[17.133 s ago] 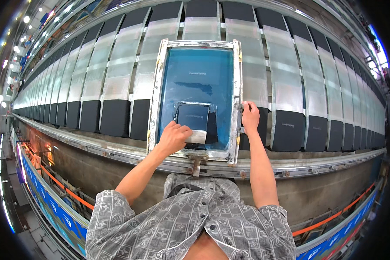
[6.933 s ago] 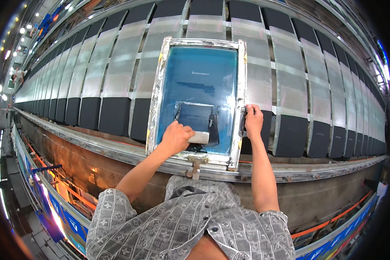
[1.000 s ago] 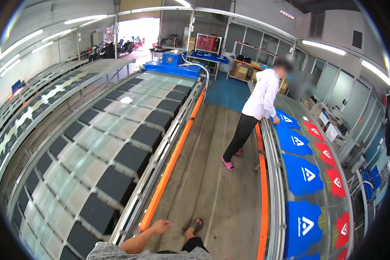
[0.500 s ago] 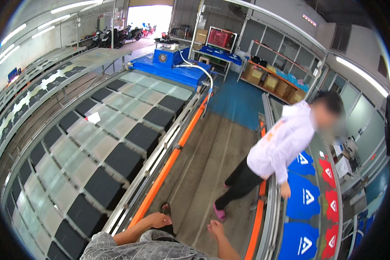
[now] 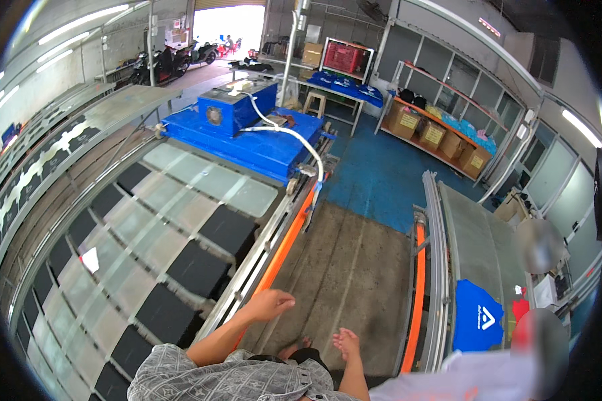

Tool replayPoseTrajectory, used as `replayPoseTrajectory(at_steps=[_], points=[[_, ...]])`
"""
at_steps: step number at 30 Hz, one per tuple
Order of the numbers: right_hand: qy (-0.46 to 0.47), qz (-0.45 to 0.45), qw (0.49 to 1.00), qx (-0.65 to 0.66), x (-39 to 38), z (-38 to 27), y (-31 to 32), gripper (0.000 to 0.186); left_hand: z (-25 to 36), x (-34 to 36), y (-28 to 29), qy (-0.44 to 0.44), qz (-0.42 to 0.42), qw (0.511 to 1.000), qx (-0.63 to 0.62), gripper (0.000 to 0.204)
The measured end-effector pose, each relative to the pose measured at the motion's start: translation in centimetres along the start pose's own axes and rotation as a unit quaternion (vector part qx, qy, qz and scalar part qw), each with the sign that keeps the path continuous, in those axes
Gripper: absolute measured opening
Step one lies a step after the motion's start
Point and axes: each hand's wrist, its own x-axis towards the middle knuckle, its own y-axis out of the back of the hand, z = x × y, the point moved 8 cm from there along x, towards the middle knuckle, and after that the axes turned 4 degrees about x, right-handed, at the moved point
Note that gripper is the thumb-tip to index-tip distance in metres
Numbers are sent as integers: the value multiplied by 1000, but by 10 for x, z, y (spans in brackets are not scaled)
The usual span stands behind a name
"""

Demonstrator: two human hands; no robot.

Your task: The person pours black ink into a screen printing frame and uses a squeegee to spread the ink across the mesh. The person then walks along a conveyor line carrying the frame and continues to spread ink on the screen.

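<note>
My left hand (image 5: 271, 305) hangs over the aisle, near the orange rail (image 5: 274, 269) of the left table (image 5: 140, 244). Its fingers are loosely bent and nothing shows in them. Lower in the aisle, my right hand (image 5: 346, 343) has its fingers apart and holds nothing. Black panels (image 5: 198, 269) lie in rows on the left table, along with a small white piece (image 5: 90, 259). To the right, a blue fabric piece (image 5: 473, 321) with a white print lies flat on the long right table (image 5: 478, 230). Neither hand touches either table.
A person in a white top (image 5: 461, 377) is close at my lower right. Ahead on the left table stands a blue machine (image 5: 247, 137) with a white hose (image 5: 299, 139). Farther off are a shelf with cardboard boxes (image 5: 433, 136) and a stool (image 5: 314, 103).
I have moved forward along the aisle, so the blue machine appears nearer. The other person has passed from the right side of the aisle to my lower right. Both my hands remain without anything in them.
</note>
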Motion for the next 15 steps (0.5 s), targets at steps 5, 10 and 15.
replayPoseTrajectory(at_steps=[5, 10, 15], points=[[43, 61, 997, -10, 143, -133, 10, 28, -19, 159, 37, 58, 98, 993, -18, 30], [107, 14, 988, -115, 265, -307, -61, 29, -48, 267, 85, 103, 191, 975, -42, 27], [233, -124, 949, -172, 392, -468, -183, 31, -83, 320, 134, 212, 347, 910, -79, 24]])
